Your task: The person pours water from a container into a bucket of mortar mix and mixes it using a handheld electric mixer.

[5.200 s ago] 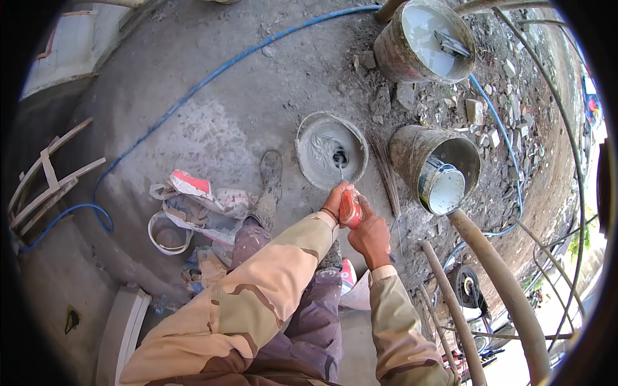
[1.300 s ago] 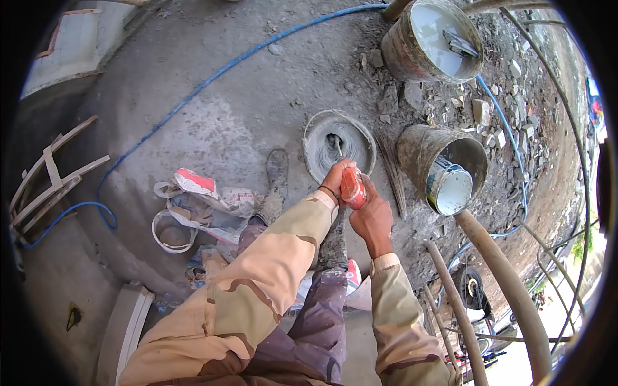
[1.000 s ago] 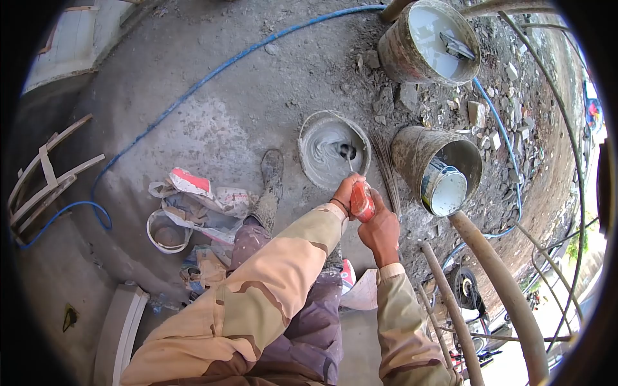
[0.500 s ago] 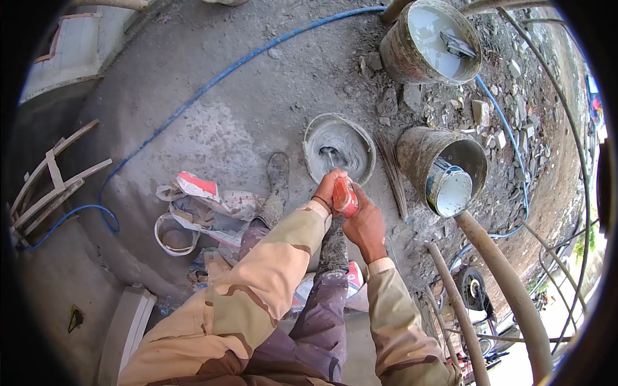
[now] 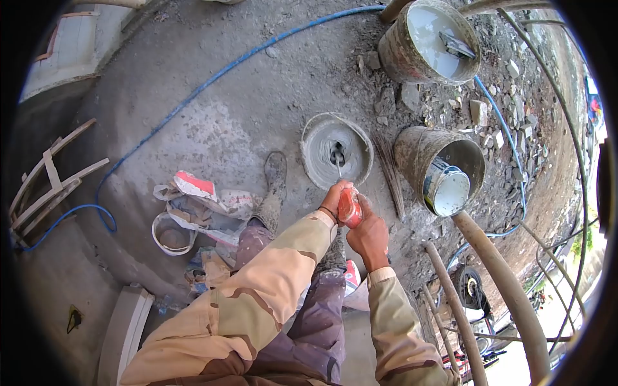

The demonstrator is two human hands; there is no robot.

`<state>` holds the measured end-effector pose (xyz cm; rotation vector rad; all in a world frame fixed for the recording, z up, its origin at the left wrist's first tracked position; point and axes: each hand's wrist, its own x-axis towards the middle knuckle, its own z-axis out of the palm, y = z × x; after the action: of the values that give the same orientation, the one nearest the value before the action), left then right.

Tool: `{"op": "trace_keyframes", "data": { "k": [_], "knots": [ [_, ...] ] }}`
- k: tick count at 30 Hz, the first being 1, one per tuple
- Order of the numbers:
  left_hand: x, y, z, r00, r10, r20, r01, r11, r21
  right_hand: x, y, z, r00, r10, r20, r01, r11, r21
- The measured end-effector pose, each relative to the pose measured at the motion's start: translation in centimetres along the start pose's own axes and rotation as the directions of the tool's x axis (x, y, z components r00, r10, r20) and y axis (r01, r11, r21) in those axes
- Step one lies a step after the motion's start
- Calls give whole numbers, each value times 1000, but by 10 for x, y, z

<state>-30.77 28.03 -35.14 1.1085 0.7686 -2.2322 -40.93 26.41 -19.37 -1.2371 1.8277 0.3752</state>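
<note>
Both of my hands are wrapped round a red power drill (image 5: 349,207) with a mixing paddle on it. My left hand (image 5: 334,197) grips its front part, and my right hand (image 5: 370,237) holds the rear handle. From the drill a thin metal shaft (image 5: 339,168) runs down into a bucket (image 5: 306,154) of wet grey mortar (image 5: 322,145). The paddle's lower end is sunk in the mix, where a dark hollow shows around it. My boots stand on the near side of the bucket, the left one (image 5: 275,174) in plain view.
Right of the mixing bucket lies a bundle of thin sticks (image 5: 390,174). Beyond are a bucket of cloudy water (image 5: 396,55) and a tipped bucket (image 5: 412,151) holding a smaller pail. A blue hose (image 5: 212,83) crosses the ground. Torn bags (image 5: 222,202) and a white pail (image 5: 174,235) lie left; wooden poles (image 5: 502,289) stand right.
The drill and both hands have shifted slightly right and down relative to the bucket. The shaft has swung toward the right in the mortar, and the swirl has changed shape.
</note>
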Motion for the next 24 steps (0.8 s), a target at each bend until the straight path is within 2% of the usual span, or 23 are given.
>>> {"op": "trace_keyframes", "data": {
  "k": [3, 5, 7, 12, 14, 16, 20, 21, 22, 24],
  "knots": [
    [-3, 4, -23, 998, 20, 63, -19, 1000, -13, -5, -7, 8, 999, 0, 42, 0, 1000, 5],
    [-4, 11, -31, 999, 17, 34, -17, 1000, -6, -2, -8, 16, 998, -27, 52, 26, 1000, 18],
    [-9, 23, -22, 998, 49, -32, -49, 999, 16, 1, -15, 16, 999, -33, 37, 31, 999, 29],
    [-1, 39, 9, 997, 78, -5, -77, 994, 74, 17, -18, 2, 998, -65, -22, 65, 997, 38],
    [9, 36, 13, 997, 31, 76, -33, 999, 15, 15, -18, -10, 998, -59, -39, 59, 998, -1],
    [17, 27, 17, 999, 27, 45, -30, 997, 69, 15, -10, -13, 998, -41, -41, 41, 999, -4],
    [15, 1, 21, 998, 63, -12, -63, 998, 21, 9, 17, -2, 994, -54, -92, 57, 998, 29],
    [14, -4, 17, 1000, 19, -12, -19, 1000, -4, 6, 16, -3, 994, -53, -90, 56, 998, 29],
    [12, -8, 13, 1000, -25, -12, 24, 999, -29, 2, 13, -5, 999, -10, -45, 10, 1000, 6],
    [7, -12, 1, 1000, -16, -8, 16, 1000, 4, -2, 10, -3, 999, 35, -1, -35, 999, -18]
  ]
}}
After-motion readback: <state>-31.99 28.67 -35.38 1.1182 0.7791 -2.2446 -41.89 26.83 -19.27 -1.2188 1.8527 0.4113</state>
